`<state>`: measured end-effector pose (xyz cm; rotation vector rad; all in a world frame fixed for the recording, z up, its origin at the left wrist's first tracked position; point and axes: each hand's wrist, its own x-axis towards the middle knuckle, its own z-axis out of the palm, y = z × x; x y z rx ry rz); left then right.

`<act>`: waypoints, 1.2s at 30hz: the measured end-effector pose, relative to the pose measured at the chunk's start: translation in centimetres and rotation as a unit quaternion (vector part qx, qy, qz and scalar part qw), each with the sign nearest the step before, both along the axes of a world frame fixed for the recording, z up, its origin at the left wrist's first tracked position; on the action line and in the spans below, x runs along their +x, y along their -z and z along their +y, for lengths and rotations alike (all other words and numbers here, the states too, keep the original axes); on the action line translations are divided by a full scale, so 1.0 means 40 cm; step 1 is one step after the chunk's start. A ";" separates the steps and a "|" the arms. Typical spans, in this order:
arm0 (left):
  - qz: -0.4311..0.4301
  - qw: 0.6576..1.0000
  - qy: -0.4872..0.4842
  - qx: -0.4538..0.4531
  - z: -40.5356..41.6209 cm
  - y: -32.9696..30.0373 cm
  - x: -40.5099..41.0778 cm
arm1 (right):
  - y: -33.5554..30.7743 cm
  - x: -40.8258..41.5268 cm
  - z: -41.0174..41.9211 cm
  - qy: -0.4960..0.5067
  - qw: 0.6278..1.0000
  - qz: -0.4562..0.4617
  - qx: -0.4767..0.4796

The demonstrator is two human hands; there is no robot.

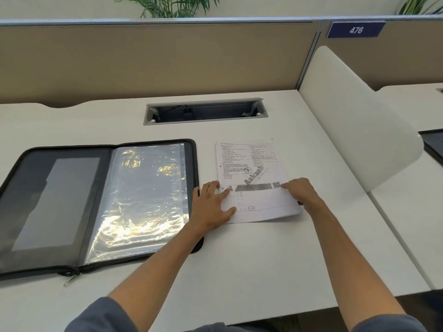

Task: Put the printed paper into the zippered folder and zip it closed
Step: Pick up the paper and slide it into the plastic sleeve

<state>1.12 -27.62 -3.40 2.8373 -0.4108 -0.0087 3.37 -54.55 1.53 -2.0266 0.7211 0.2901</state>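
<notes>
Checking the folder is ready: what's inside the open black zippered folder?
Black zippered folder: glossy clear plastic sleeves on the right half, a grey panel on the left. Anything under the sleeves is hidden.

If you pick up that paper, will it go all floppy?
Probably. The printed paper looks thin and lies flat on the desk, so it would likely droop if lifted by one edge. It looks light, and both hands, left and right, already rest on it.
</notes>
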 end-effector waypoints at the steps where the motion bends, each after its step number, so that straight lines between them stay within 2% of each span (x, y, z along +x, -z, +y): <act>1: 0.002 1.000 0.001 0.001 0.001 0.000 -0.002 | 0.002 -0.001 -0.006 -0.011 1.000 -0.003 0.001; 4: 0.002 1.000 0.005 -0.002 0.004 0.004 -0.008 | 0.007 -0.012 -0.013 -0.027 0.998 -0.047 0.013; 8: 0.018 0.999 0.007 -0.040 0.009 0.004 -0.014 | 0.006 -0.031 -0.012 -0.001 0.990 -0.124 0.061; 10: 0.026 0.993 -0.011 -0.113 0.007 -0.008 -0.014 | 0.004 -0.039 -0.012 0.009 0.984 -0.148 0.095; 12: 0.034 0.972 -0.066 -0.225 0.005 -0.030 -0.008 | -0.009 -0.045 -0.006 0.017 0.979 -0.167 0.119; 14: 0.062 0.925 -0.148 -0.344 0.003 -0.068 0.008 | -0.025 -0.046 0.002 0.027 0.973 -0.183 0.141; 17: 0.162 0.809 -0.248 -0.507 0.012 -0.139 0.051 | -0.056 -0.043 0.027 0.037 0.962 -0.204 0.176; 19: 0.242 0.726 -0.253 -0.592 0.034 -0.175 0.084 | -0.077 -0.041 0.049 0.027 0.954 -0.219 0.201; 21: 0.293 0.676 -0.211 -0.642 0.062 -0.206 0.101 | -0.098 -0.037 0.073 0.011 0.949 -0.229 0.216; 22: 0.303 0.669 -0.192 -0.651 0.077 -0.220 0.107 | -0.108 -0.035 0.087 0.002 0.947 -0.233 0.219; 25: 0.297 0.679 -0.165 -0.651 0.120 -0.252 0.125 | -0.128 -0.025 0.131 -0.019 0.943 -0.241 0.229; 30: 0.252 0.708 -0.186 -0.633 0.192 -0.271 0.152 | -0.138 -0.004 0.207 -0.054 0.941 -0.233 0.240; 36: 0.238 0.714 -0.190 -0.631 0.279 -0.276 0.158 | -0.142 0.053 0.282 -0.091 0.948 -0.184 0.244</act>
